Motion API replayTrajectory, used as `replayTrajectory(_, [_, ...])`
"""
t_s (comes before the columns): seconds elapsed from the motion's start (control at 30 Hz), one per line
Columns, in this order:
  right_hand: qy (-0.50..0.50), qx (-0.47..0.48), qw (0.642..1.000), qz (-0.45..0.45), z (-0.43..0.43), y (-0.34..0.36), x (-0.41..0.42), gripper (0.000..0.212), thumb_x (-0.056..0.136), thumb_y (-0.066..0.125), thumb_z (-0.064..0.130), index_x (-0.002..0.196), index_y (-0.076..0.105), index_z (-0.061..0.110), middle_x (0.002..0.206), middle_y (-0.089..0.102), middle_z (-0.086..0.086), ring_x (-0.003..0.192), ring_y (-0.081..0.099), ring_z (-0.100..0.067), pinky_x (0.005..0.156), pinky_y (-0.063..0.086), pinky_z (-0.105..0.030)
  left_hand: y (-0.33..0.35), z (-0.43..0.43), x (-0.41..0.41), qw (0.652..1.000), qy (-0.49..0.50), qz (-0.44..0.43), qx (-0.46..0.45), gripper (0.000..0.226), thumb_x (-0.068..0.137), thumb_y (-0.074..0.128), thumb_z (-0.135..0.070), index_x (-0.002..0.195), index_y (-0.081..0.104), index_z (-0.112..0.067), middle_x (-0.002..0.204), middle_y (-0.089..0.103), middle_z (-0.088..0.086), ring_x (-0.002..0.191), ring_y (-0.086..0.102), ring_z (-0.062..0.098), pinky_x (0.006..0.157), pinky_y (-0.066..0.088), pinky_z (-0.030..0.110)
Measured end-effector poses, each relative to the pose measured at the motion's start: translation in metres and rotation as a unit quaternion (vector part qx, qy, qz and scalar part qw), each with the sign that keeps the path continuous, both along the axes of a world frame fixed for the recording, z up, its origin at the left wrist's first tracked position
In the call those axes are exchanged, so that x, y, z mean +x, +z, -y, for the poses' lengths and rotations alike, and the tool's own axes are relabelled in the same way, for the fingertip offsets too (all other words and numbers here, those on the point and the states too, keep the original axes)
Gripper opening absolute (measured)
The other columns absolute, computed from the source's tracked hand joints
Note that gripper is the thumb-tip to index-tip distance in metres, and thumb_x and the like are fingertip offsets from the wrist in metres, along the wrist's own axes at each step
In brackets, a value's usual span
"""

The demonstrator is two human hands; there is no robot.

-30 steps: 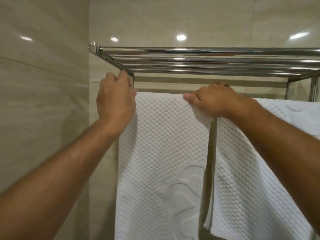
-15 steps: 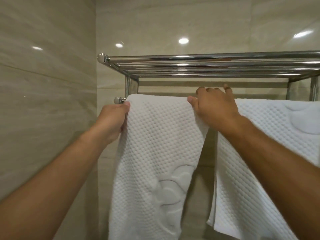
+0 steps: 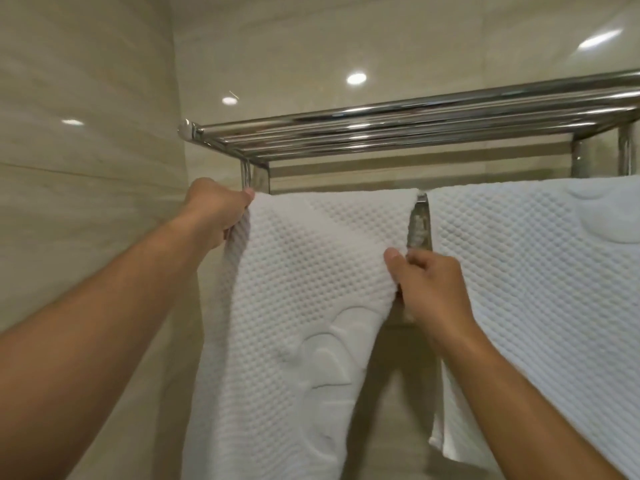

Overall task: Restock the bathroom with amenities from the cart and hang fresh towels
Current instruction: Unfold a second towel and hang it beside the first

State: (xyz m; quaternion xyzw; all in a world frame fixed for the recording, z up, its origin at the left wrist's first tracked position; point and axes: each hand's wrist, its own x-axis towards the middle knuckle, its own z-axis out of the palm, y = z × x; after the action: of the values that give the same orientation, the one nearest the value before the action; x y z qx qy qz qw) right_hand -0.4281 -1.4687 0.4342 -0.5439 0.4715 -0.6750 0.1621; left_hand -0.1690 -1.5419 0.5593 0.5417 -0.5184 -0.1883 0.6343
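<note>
Two white waffle towels hang from the rail under the chrome rack (image 3: 398, 133), and the towel-hanging step is on: the left towel (image 3: 304, 289) is being squared up. Left hand (image 3: 216, 216) grips its top left corner at the rail; right hand (image 3: 429, 289) pinches its right edge lower down, thumb in front. The neighbouring towel (image 3: 540, 271) hangs just beside. Next, I'd say: tug evenly so both edges drop straight.

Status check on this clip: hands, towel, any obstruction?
Left hand grips left towel at its top left edge. Right hand pinches its right edge, lower down. Towel draped over the rail. Second towel alongside, apart. Nothing in the way.
</note>
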Motion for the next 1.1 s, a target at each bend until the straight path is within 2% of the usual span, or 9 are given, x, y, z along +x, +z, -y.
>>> replayTrajectory(0.07, [-0.045, -0.014, 0.998, -0.041, -0.009, 0.019, -0.004, 0.043, 0.096, 0.064, 0.040, 0.066, 0.063, 0.008, 0.052, 0.060, 0.004, 0.051, 0.053, -0.007, 0.057, 0.042, -0.028, -0.001, -0.002, 0.002, 1.000, 0.016, 0.010, -0.002, 0.042, 0.085, 0.078, -0.033, 0.108, 0.066, 0.000, 0.104, 0.072, 0.013, 0.092, 0.071, 0.030, 0.087, 0.060, 0.048])
replayTrajectory(0.17, [-0.087, -0.002, 0.993, -0.086, -0.014, 0.056, -0.007, 0.046, 0.097, 0.063, 0.041, 0.072, 0.065, 0.003, 0.064, 0.062, -0.011, 0.061, 0.058, -0.019, 0.066, 0.047, -0.032, -0.002, -0.005, 0.001, 0.999, 0.031, 0.010, -0.007, 0.040, 0.085, 0.078, -0.032, 0.106, 0.066, 0.000, 0.103, 0.071, 0.013, 0.089, 0.071, 0.029, 0.082, 0.061, 0.045])
replayTrajectory(0.27, [-0.123, 0.028, 0.984, -0.125, -0.006, 0.092, -0.008, 0.037, 0.097, 0.062, 0.044, 0.082, 0.070, 0.011, 0.076, 0.065, -0.001, 0.073, 0.064, -0.021, 0.072, 0.051, -0.036, -0.007, -0.004, 0.000, 0.999, 0.045, -0.005, -0.014, 0.040, 0.087, 0.077, -0.033, 0.102, 0.065, 0.001, 0.101, 0.070, 0.010, 0.087, 0.069, 0.027, 0.071, 0.061, 0.038])
replayTrajectory(0.43, [-0.153, 0.080, 0.976, -0.133, 0.009, 0.118, -0.013, 0.032, 0.093, 0.066, 0.037, 0.104, 0.068, 0.007, 0.094, 0.070, -0.010, 0.080, 0.067, -0.027, 0.062, 0.045, -0.030, -0.028, -0.006, -0.003, 0.996, -0.014, -0.084, -0.023, 0.028, 0.088, 0.071, -0.033, 0.095, 0.068, -0.006, 0.101, 0.074, 0.011, 0.090, 0.072, 0.030, 0.085, 0.060, 0.049])
replayTrajectory(0.6, [-0.185, 0.083, 0.971, -0.126, 0.011, 0.119, -0.012, 0.025, 0.093, 0.064, 0.035, 0.097, 0.062, 0.010, 0.089, 0.065, -0.006, 0.078, 0.064, -0.026, 0.063, 0.045, -0.031, -0.090, -0.038, -0.021, 0.988, -0.142, -0.064, 0.021, 0.030, 0.102, 0.054, -0.029, 0.094, 0.073, -0.006, 0.091, 0.078, 0.008, 0.088, 0.075, 0.028, 0.089, 0.059, 0.045])
replayTrajectory(0.73, [-0.206, 0.065, 0.966, -0.144, 0.011, 0.118, -0.012, 0.028, 0.094, 0.065, 0.039, 0.090, 0.061, 0.012, 0.083, 0.062, -0.004, 0.074, 0.059, -0.025, 0.055, 0.035, -0.028, -0.125, -0.054, -0.025, 0.987, -0.156, -0.032, -0.002, 0.038, 0.102, 0.055, -0.029, 0.088, 0.071, 0.002, 0.092, 0.075, 0.022, 0.095, 0.069, 0.044, 0.091, 0.056, 0.055])
replayTrajectory(0.9, [-0.225, 0.048, 0.961, -0.154, 0.013, 0.115, -0.015, 0.029, 0.095, 0.066, 0.039, 0.089, 0.062, 0.011, 0.079, 0.060, -0.001, 0.064, 0.052, -0.017, 0.051, 0.032, -0.026, -0.083, -0.034, -0.011, 0.992, -0.107, -0.054, -0.028, 0.031, 0.094, 0.064, -0.031, 0.079, 0.073, -0.005, 0.089, 0.076, 0.015, 0.093, 0.072, 0.037, 0.095, 0.055, 0.052])
replayTrajectory(1.0, [-0.226, 0.054, 0.961, -0.147, 0.013, 0.114, -0.016, 0.029, 0.095, 0.067, 0.037, 0.083, 0.058, 0.012, 0.078, 0.060, -0.002, 0.064, 0.054, -0.017, 0.050, 0.032, -0.026, -0.043, -0.018, -0.006, 0.994, -0.064, -0.077, -0.047, 0.019, 0.090, 0.070, -0.022, 0.086, 0.073, -0.005, 0.088, 0.073, 0.008, 0.087, 0.072, 0.027, 0.090, 0.058, 0.042])
replayTrajectory(1.1, [-0.208, 0.057, 0.966, -0.144, 0.010, 0.112, -0.012, 0.027, 0.094, 0.066, 0.032, 0.082, 0.060, 0.008, 0.077, 0.059, -0.002, 0.069, 0.059, -0.021, 0.052, 0.036, -0.026, -0.015, -0.006, -0.005, 0.995, -0.041, -0.080, -0.032, 0.028, 0.088, 0.074, -0.024, 0.099, 0.069, 0.001, 0.097, 0.074, 0.014, 0.085, 0.072, 0.028, 0.084, 0.059, 0.042])
